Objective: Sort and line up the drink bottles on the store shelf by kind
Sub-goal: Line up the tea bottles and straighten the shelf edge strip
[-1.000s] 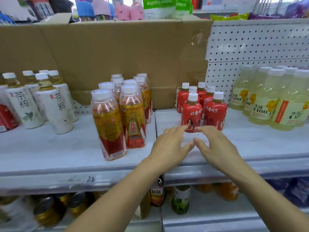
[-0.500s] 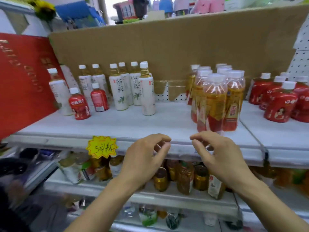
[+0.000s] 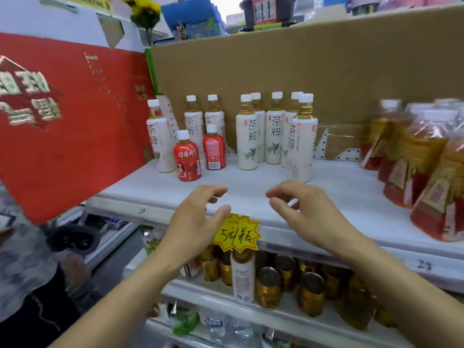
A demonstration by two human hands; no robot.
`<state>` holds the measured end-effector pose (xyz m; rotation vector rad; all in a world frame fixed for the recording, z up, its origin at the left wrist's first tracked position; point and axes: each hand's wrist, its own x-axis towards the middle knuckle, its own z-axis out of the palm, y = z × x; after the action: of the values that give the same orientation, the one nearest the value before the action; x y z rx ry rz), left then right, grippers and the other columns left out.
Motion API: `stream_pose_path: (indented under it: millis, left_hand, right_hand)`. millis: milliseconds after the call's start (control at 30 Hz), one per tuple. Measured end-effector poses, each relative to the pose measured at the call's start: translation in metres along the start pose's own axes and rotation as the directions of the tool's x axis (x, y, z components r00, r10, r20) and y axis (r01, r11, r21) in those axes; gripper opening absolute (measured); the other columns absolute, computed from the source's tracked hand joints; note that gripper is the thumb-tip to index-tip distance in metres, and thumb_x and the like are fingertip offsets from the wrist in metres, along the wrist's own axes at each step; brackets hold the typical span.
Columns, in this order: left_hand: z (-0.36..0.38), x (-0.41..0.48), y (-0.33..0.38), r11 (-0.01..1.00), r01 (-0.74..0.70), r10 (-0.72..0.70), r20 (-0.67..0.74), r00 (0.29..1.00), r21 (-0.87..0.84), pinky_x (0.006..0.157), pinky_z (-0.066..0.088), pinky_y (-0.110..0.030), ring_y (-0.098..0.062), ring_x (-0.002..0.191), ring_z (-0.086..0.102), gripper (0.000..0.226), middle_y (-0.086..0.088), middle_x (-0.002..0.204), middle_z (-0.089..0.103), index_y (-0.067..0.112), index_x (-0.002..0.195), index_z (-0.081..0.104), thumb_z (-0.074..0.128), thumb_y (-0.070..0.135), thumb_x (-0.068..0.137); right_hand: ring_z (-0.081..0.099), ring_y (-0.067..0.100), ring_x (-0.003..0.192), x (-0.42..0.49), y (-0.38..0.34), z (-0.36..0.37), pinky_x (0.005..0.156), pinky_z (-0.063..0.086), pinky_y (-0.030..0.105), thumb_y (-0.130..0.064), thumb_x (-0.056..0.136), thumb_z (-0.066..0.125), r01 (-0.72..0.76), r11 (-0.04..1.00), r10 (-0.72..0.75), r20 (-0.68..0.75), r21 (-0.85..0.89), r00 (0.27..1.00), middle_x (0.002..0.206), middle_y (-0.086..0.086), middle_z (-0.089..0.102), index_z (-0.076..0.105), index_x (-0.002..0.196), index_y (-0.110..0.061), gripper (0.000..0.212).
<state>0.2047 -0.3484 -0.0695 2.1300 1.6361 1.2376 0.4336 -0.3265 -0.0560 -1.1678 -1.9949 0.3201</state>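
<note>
A white shelf [image 3: 251, 194] runs across the view, backed by a brown cardboard sheet [image 3: 301, 71] with white pegboard [image 3: 349, 155] showing under its lower edge. A big red carton [image 3: 62, 126] fills the left end. Bright daylight [image 3: 226, 6] shows above the cardboard.

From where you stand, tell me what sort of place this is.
A small store's drinks aisle, most likely. Rows of white-labelled tea bottles stand on a white shelf, a handwritten yellow starburst price tag hangs on its front edge, and gold-lidded cans crowd the shelf below.
</note>
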Motion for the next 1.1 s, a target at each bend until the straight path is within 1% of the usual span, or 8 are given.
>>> stream_pose_path:
  millis: [300,500,633,733,867,933,1000,1100]
  left_hand:
    - [-0.026,0.101,-0.085,0.941,0.282,-0.330,-0.320,0.888,-0.188,0.110,0.040,-0.040,-0.011,0.121,0.042,0.061,0.007,0.130,0.032,0.019,0.143,0.037,0.069,0.023,0.091]
    - [-0.053,0.162,-0.148,0.789,0.512,-0.597,-0.226,0.770,-0.340,0.114,0.028,-0.043,-0.026,0.146,0.027,0.081,-0.005,0.162,0.016,0.022,0.158,0.009,0.062,0.027,0.097]
    - [-0.052,0.194,-0.175,0.800,0.401,-0.488,-0.095,0.868,-0.447,0.114,0.035,-0.043,-0.018,0.137,0.043,0.063,0.004,0.148,0.044,0.026,0.154,0.022,0.056,0.023,0.101]
    - [-0.046,0.210,-0.182,0.779,0.417,-0.464,0.018,0.886,-0.467,0.114,0.033,-0.038,-0.014,0.133,0.045,0.052,0.010,0.145,0.046,0.030,0.155,0.024,0.043,0.030,0.106]
    - [-0.042,0.216,-0.174,0.604,0.553,-0.534,0.224,0.815,-0.573,0.118,0.030,-0.047,-0.022,0.140,0.041,0.066,0.002,0.153,0.044,0.030,0.153,0.035,0.031,0.066,0.097]
    - [-0.043,0.207,-0.161,0.625,0.511,-0.463,0.247,0.851,-0.590,0.112,0.036,-0.039,-0.012,0.125,0.053,0.063,0.008,0.140,0.055,0.033,0.146,0.040,0.030,0.068,0.095]
    - [-0.040,0.196,-0.150,0.686,0.439,-0.363,0.250,0.898,-0.580,0.098,0.044,-0.032,-0.004,0.108,0.058,0.065,0.012,0.126,0.058,0.035,0.141,0.039,0.045,0.067,0.085]
    - [-0.035,0.189,-0.148,0.795,0.390,-0.304,0.252,0.919,-0.465,0.100,0.047,-0.038,-0.013,0.116,0.057,0.084,0.008,0.132,0.054,0.037,0.142,0.032,0.079,0.048,0.074]
  right_hand:
    - [0.057,0.011,0.101,0.137,0.002,0.044,0.092,0.048,0.034,-0.026,0.096,0.059,0.121,0.989,-0.100,0.219,-0.085,0.971,0.111,-0.005,0.063,0.066,0.116,-0.020,0.022]
    - [0.040,0.021,0.132,0.213,-0.005,0.094,0.110,0.038,0.041,-0.027,0.097,0.056,0.079,0.983,-0.041,0.221,-0.168,0.974,0.145,0.004,0.039,0.042,0.143,-0.022,0.048]
    - [0.027,0.028,0.142,0.247,-0.006,0.120,0.116,0.031,0.048,-0.018,0.098,0.053,-0.027,0.995,0.044,0.171,-0.101,0.984,0.157,0.006,0.020,0.021,0.153,-0.021,0.064]
    - [0.025,0.028,0.145,0.264,-0.001,0.132,0.116,0.029,0.053,-0.020,0.097,0.053,-0.142,0.989,0.136,0.147,0.029,0.980,0.160,0.002,0.017,0.013,0.156,-0.027,0.071]
    - [0.037,0.027,0.140,0.277,-0.002,0.143,0.113,0.034,0.053,-0.034,0.100,0.049,-0.293,0.925,0.264,0.144,0.242,0.954,0.156,0.001,0.032,0.015,0.153,-0.033,0.063]
    - [0.045,0.025,0.134,0.281,-0.005,0.147,0.105,0.039,0.043,-0.036,0.102,0.047,-0.335,0.891,0.320,0.098,0.307,0.942,0.149,0.001,0.043,0.026,0.150,-0.028,0.053]
    - [0.048,0.023,0.130,0.280,-0.008,0.150,0.096,0.039,0.036,-0.037,0.102,0.046,-0.335,0.896,0.334,0.054,0.291,0.941,0.144,0.001,0.049,0.034,0.145,-0.023,0.047]
    - [0.054,0.020,0.122,0.271,-0.011,0.148,0.096,0.045,0.035,-0.041,0.099,0.049,-0.313,0.915,0.315,0.035,0.254,0.948,0.130,-0.001,0.056,0.045,0.135,-0.024,0.040]
